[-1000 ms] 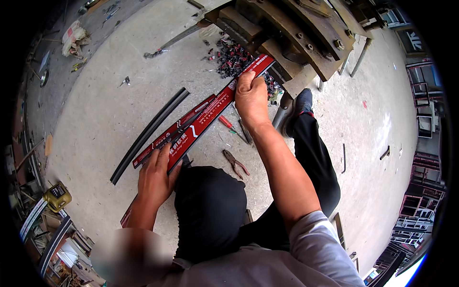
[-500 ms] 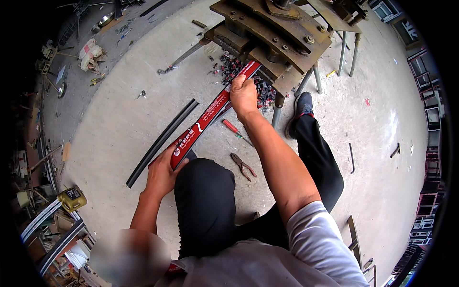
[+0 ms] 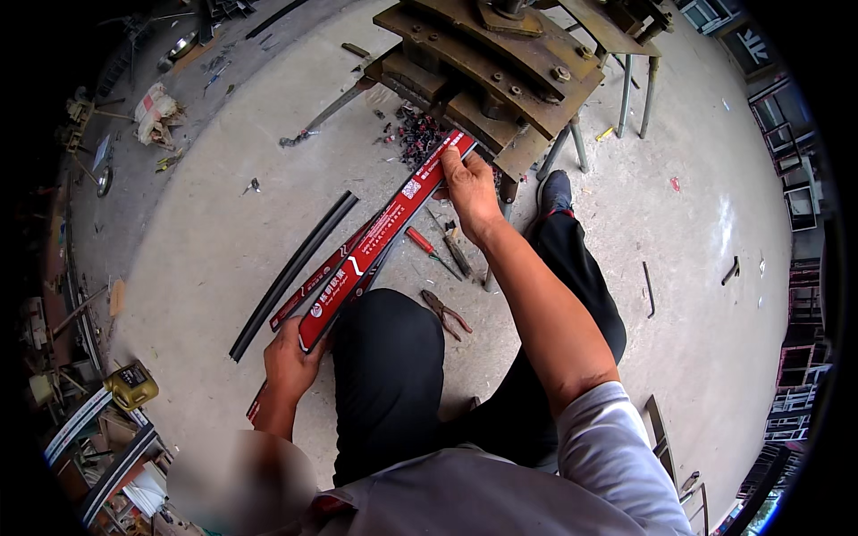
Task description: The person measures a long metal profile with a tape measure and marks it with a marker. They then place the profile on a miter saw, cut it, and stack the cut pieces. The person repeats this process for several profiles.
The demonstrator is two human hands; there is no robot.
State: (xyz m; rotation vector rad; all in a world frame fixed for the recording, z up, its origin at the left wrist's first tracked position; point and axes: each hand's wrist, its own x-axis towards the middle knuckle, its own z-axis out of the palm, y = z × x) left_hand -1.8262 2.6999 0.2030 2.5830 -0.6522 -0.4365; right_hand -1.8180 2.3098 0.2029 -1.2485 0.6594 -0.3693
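A long red-faced strip (image 3: 384, 234) with white print slants up and to the right in front of me, raised above the floor. My left hand (image 3: 290, 364) is closed around its near end, beside my bent knee. Close to the far end, my right hand (image 3: 469, 188) pinches the strip with the thumb on top; the fingers beneath are partly hidden. That far end sits just in front of the rusty metal press (image 3: 487, 76). Below the held strip, a second red strip (image 3: 331, 268) shows in part. To its left, black curved strips (image 3: 295, 277) lie on the floor.
A red-handled screwdriver (image 3: 432, 253), a dark slim tool (image 3: 457, 255) and pliers (image 3: 445, 314) lie right of the strip. Small scraps (image 3: 413, 138) are heaped under the press. An olive jug (image 3: 132, 384) stands left among clutter. A bent rod (image 3: 649, 290) lies right.
The held strip has come back toward me, away from the press, and more of its printed face shows. The second red strip is now visible beneath it. Both hands still grip.
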